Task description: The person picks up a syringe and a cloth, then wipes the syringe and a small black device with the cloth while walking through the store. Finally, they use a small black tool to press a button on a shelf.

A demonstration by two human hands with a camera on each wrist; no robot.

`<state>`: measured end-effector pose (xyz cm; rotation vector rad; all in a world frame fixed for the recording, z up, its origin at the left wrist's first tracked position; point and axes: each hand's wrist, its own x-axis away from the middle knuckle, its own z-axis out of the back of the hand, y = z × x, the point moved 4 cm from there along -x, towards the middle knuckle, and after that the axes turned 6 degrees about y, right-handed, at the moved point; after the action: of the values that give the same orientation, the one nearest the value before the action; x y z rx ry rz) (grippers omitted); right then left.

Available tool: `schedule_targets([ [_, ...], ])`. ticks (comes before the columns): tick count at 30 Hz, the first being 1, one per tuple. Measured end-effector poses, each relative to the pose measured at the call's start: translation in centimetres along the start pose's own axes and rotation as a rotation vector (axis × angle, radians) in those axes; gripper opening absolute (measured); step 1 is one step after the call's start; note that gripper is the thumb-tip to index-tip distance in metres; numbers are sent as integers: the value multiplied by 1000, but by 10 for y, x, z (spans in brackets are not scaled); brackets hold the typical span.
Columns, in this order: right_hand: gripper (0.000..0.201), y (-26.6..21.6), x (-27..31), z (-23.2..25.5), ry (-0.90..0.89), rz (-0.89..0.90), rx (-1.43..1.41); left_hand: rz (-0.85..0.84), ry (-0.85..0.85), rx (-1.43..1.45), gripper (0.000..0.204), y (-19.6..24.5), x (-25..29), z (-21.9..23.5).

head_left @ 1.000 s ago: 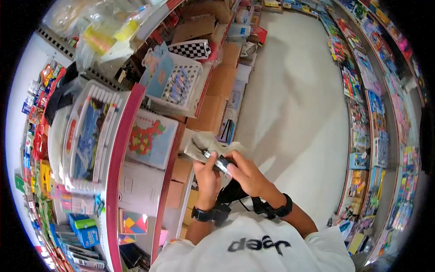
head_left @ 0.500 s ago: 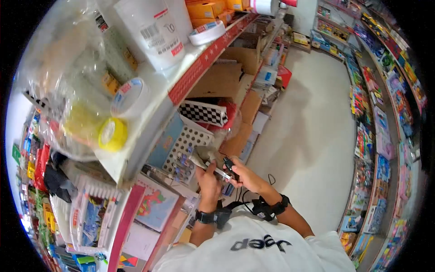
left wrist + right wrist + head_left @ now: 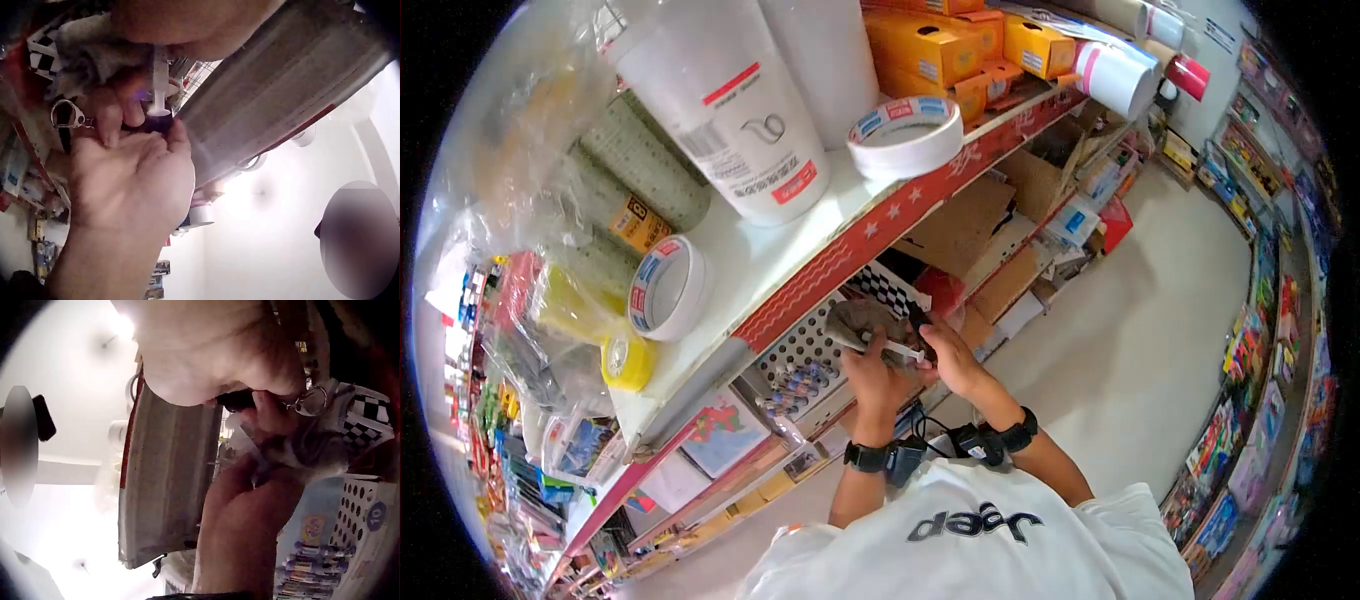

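Your left hand is pinching a white stick beside a black object

Between your hands, in front of a shelf basket, the white stick (image 3: 903, 350) is slanting, its flanged end sitting just beside the black object (image 3: 918, 315). Your left hand (image 3: 874, 378) is closing its fingers on the stick, with a grey cloth (image 3: 850, 320) bunching at its far end. Your right hand (image 3: 957, 368) is curling its fingers round the black object, from which one metal key ring (image 3: 79, 122) is hanging.

Your left hand and the cloth are partly hiding the perforated white basket (image 3: 353, 509), which is carrying a "10" tag (image 3: 375, 517) and holding several pens (image 3: 312, 567), too overlapped to count. One black-and-white checkered item (image 3: 885, 290) is lying behind.

Above, an upper shelf (image 3: 765, 262) is jutting over part of the basket, its red edge strip (image 3: 870, 226) showing white stars. It is bearing two white tape rolls (image 3: 905, 150), one yellow roll (image 3: 628, 362), two large white containers (image 3: 730, 110) and several orange boxes (image 3: 935, 50). The nearer container is showing a barcode and Chinese characters on red. Your white shirt (image 3: 970, 565) is reading "Jeep", upside down.
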<state>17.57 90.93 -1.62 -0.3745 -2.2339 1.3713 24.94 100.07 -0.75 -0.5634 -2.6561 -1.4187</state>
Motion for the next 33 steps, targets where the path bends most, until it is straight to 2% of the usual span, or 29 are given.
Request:
schedule_targets([
  [2, 29, -5, -9, 8, -32, 52, 67, -68, -3, -91, 17, -8, -5, -3],
  [5, 45, -11, -16, 17, -44, 145, 178, -137, 39, -159, 16, -13, -7, -13],
  [6, 45, -14, -18, 19, -49, 199, 273, -61, 63, -105, 18, -15, -7, -17],
  [8, 47, -9, -24, 25, -46, 250, 395, -34, 55, -66, 20, -8, -2, -31],
  [13, 48, -10, -26, 23, -44, 260, 363, 4, 37, 106, 24, -12, -1, -29],
  [18, 53, 15, -41, 26, -42, 335, 406, -43, 96, -38, 18, -18, -8, -15],
  [20, 55, 5, -34, 27, -69, 365, 432, -42, 83, -58, 20, -17, -5, -20],
  [22, 56, -6, -31, 25, -69, 329, 398, -167, 34, -149, 17, -16, -7, -23],
  [24, 56, 11, -45, 25, -30, 476, 424, -347, 13, -488, 20, -20, -16, -11],
  [25, 56, 13, -44, 27, -46, 393, 450, -442, 22, -650, 21, -22, -20, -5],
  [27, 58, 0, -41, 32, -91, 247, 514, -341, 43, -454, 23, -29, -25, -8],
  [28, 51, -31, -34, 21, -32, 523, 345, -316, 30, -402, 24, -32, -27, -12],
  [31, 39, -40, -37, 32, -114, 370, 474, -256, 90, -312, 27, -33, -23, -26],
  [32, 25, -36, -38, 34, -126, 495, 535, -223, 136, -283, 28, -31, -19, -34],
  [33, 22, -33, -42, 36, -101, 540, 520, -142, 195, -252, 28, -30, -18, -41],
])
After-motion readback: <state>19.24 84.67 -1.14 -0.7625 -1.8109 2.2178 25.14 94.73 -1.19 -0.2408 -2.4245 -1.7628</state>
